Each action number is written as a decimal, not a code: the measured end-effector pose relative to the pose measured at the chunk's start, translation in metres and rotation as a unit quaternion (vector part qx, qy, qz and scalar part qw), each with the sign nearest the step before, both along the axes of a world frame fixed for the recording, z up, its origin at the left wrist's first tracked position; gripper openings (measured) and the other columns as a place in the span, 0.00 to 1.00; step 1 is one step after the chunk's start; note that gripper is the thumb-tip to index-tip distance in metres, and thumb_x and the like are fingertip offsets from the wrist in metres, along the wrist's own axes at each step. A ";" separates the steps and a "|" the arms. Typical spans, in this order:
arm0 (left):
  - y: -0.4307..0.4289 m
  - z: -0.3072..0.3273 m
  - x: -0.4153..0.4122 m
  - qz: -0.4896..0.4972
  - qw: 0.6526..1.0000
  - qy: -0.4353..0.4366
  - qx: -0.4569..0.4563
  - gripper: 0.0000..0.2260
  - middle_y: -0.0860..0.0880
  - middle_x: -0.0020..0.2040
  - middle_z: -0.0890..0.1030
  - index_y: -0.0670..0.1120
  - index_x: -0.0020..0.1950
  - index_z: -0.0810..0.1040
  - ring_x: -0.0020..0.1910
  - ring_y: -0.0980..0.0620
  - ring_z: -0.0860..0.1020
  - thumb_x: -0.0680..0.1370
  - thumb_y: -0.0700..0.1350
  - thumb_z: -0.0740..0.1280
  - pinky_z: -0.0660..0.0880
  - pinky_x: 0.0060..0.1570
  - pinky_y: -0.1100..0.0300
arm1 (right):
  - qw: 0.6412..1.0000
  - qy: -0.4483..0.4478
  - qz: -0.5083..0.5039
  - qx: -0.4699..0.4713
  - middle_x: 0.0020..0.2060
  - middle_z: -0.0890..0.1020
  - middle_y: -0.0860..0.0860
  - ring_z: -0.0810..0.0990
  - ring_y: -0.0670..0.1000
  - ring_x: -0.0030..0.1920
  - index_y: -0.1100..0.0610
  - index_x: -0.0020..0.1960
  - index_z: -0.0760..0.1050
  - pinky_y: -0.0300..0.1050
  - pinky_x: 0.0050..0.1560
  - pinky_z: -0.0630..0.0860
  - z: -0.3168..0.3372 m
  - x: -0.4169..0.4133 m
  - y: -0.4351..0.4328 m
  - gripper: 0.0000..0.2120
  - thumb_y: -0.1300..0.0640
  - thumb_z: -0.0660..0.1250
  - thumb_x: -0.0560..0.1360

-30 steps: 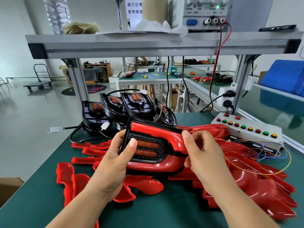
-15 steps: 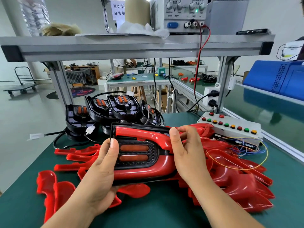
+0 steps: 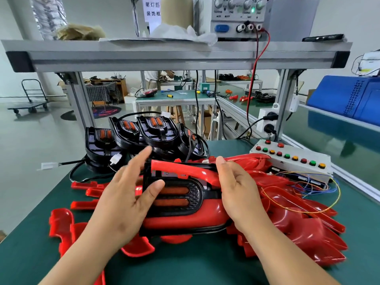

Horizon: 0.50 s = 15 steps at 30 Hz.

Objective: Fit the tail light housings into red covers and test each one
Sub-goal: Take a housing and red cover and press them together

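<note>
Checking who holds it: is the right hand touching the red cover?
Touching: head view shows the right hand gripping the red cover, thumb on top.

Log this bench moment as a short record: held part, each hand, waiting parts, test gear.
Held part: black housing inside a red cover, over the green table
Left hand: fingers straight, thumb on the housing's grille
Right hand: grips the cover's right end
Waiting housings: black stack behind, wires attached
Loose covers: red pile at right, more at left
Test gear: button box at right; power supply on the shelf
</note>
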State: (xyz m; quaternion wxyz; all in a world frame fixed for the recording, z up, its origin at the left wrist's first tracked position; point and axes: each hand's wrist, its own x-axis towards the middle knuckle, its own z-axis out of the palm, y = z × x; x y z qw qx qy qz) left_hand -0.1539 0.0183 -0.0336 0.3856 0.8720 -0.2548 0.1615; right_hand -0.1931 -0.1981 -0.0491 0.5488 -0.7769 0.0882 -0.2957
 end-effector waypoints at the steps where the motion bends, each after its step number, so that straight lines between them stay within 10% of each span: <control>1: 0.000 0.000 0.002 -0.006 1.000 -0.021 0.005 0.27 0.65 0.62 0.69 0.67 0.71 0.64 0.60 0.61 0.70 0.72 0.66 0.58 0.65 0.57 0.66 | 1.000 0.007 0.000 -0.004 0.26 0.72 0.40 0.70 0.40 0.31 0.42 0.30 0.69 0.45 0.39 0.66 -0.001 0.001 0.000 0.20 0.30 0.54 0.73; 15: -0.006 -0.005 0.014 -0.103 0.970 0.076 -0.207 0.10 0.57 0.47 0.84 0.64 0.50 0.80 0.47 0.61 0.81 0.71 0.56 0.66 0.74 0.47 0.73 | 0.993 0.027 0.077 0.080 0.43 0.84 0.46 0.81 0.45 0.47 0.43 0.45 0.79 0.49 0.54 0.76 -0.005 0.005 0.000 0.26 0.24 0.56 0.66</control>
